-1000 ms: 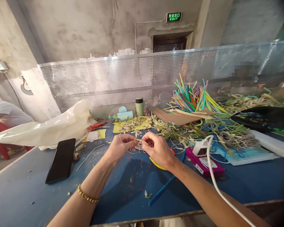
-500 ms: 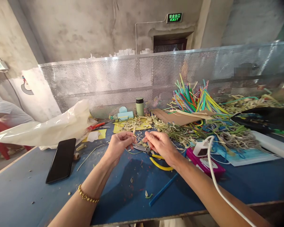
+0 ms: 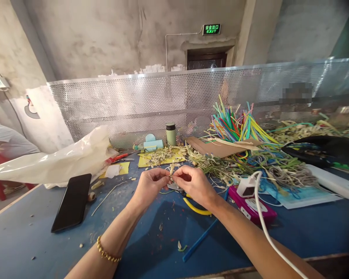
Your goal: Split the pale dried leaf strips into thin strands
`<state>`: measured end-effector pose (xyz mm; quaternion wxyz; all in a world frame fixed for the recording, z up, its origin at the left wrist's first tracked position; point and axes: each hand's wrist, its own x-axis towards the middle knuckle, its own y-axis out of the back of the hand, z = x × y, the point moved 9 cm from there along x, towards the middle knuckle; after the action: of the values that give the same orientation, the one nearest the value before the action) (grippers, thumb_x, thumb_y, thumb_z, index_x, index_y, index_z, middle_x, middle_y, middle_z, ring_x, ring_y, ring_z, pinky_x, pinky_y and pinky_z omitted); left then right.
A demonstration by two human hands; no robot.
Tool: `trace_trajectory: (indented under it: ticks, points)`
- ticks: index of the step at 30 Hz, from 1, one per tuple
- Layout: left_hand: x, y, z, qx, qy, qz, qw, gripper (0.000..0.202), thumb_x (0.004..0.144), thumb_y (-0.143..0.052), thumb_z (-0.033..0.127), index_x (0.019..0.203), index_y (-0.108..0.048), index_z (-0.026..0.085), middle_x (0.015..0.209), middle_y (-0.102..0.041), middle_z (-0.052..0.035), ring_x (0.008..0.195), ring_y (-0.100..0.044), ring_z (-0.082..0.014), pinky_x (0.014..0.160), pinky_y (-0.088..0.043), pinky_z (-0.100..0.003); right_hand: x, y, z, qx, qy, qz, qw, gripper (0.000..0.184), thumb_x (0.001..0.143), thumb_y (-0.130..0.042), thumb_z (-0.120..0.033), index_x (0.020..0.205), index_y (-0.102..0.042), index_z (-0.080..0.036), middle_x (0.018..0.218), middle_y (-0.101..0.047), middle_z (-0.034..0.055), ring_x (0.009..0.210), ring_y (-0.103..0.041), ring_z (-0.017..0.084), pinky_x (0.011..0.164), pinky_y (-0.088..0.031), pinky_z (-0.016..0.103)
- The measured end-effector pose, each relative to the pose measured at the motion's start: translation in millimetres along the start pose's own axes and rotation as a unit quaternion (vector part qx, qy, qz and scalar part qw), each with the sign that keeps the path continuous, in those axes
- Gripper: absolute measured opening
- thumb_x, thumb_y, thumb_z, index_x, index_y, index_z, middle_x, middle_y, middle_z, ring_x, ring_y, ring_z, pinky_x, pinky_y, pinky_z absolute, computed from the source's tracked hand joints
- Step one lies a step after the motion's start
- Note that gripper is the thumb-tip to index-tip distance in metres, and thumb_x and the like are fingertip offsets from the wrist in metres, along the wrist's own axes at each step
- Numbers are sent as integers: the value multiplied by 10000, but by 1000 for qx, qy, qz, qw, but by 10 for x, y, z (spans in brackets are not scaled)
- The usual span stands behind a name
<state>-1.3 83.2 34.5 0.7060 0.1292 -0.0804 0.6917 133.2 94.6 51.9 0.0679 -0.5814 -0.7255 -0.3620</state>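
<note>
My left hand [image 3: 151, 186] and my right hand [image 3: 195, 186] meet above the table, fingertips pinched close together. Between them a small pale piece of dried plant fibre [image 3: 172, 169] stands upright, its lower end hidden by my fingers. Both hands are closed on it. Just beneath my right hand lies a hand tool with yellow handles [image 3: 197, 208], its metal end mostly covered. Behind my hands, a yellow sheet [image 3: 142, 161] bears a heap of pale fibre scraps [image 3: 159, 157].
On the blue table [image 3: 139, 240] are a black phone [image 3: 72, 202], a plastic bag [image 3: 75, 155], a blue stick [image 3: 199, 241] and a purple box with a white charger [image 3: 257, 207]. Cardboard [image 3: 209, 146], coloured strips [image 3: 232, 122] and a green flask [image 3: 171, 135] stand behind. A seated person [image 3: 8, 139] is left.
My hands were slightly apart; now their fingertips have come together around the pale fibre piece, which stands up between them. The whole view has tilted slightly upward.
</note>
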Motion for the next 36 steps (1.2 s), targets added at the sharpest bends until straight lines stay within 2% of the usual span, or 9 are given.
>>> trace_trajectory:
  ticks: [5, 9, 15, 19, 21, 24, 27, 30, 36]
  points:
    - [-1, -31, 17, 4, 7, -21, 1000, 171, 710, -715, 297, 769, -712, 136, 643, -665, -22, 563, -561, -118, 567, -429, -240, -12, 40, -62, -34, 19, 14, 999, 88, 782, -593, -180, 720, -654, -164, 679, -654, 22, 626, -571, 139, 577, -427, 236]
    - [15, 4, 17, 30, -6, -10, 999, 163, 686, -729, 302, 727, -732, 144, 592, -636, -13, 569, -532, -125, 556, -393, -242, -23, 45, -81, -41, 32, 23, 998, 87, 779, -601, -186, 698, -630, -170, 666, -620, 13, 620, -551, 134, 565, -415, 233]
    - [21, 61, -35, 5, 8, 18, 1000, 166, 670, -732, 303, 719, -733, 145, 564, -615, -5, 555, -512, -121, 558, -383, -245, 3, -43, 78, 44, -29, -35, 998, 90, 746, -655, -244, 737, -613, -164, 655, -604, -5, 580, -525, 113, 535, -405, 220]
    - [15, 127, 16, -3, -3, 44, 999, 154, 675, -723, 292, 716, -719, 143, 576, -617, 1, 563, -513, -113, 566, -378, -235, 6, 32, 119, 38, -65, -49, 996, 145, 731, -686, -287, 751, -616, -161, 657, -593, -7, 565, -508, 105, 508, -383, 214]
    - [12, 123, 20, -17, 3, 41, 999, 160, 680, -722, 294, 721, -714, 139, 583, -617, 2, 562, -507, -107, 565, -374, -231, -2, 65, 121, 54, -87, -42, 994, 188, 755, -677, -336, 812, -623, -165, 634, -573, -17, 529, -488, 100, 481, -373, 212]
    - [1, 66, 17, -24, 5, 23, 999, 151, 689, -719, 280, 730, -711, 134, 580, -604, 8, 560, -491, -97, 557, -363, -224, -12, -6, 81, 124, -98, -50, 986, 263, 804, -632, -406, 895, -634, -160, 637, -573, -14, 515, -493, 99, 473, -391, 216]
    - [-13, 20, -4, -26, 1, 20, 999, 134, 695, -713, 259, 732, -705, 130, 591, -603, 10, 572, -494, -95, 568, -371, -223, -8, -94, 71, 159, -95, -47, 981, 242, 768, -662, -373, 849, -647, -145, 670, -609, 4, 516, -506, 96, 474, -405, 219]
    - [-16, -14, -55, -17, 6, 16, 1000, 144, 694, -718, 253, 752, -686, 125, 633, -619, 1, 593, -502, -96, 573, -371, -224, -4, -100, 140, 145, -113, -28, 983, 181, 727, -678, -305, 792, -662, -137, 644, -625, 7, 470, -469, 81, 436, -367, 211]
    - [0, -23, -61, -11, -10, 5, 1000, 245, 688, -738, 269, 862, -622, 142, 657, -584, 24, 601, -487, -98, 559, -353, -225, -19, -98, 196, 114, -133, -54, 983, 132, 735, -622, -262, 694, -643, -139, 593, -595, -1, 458, -450, 73, 413, -323, 193]
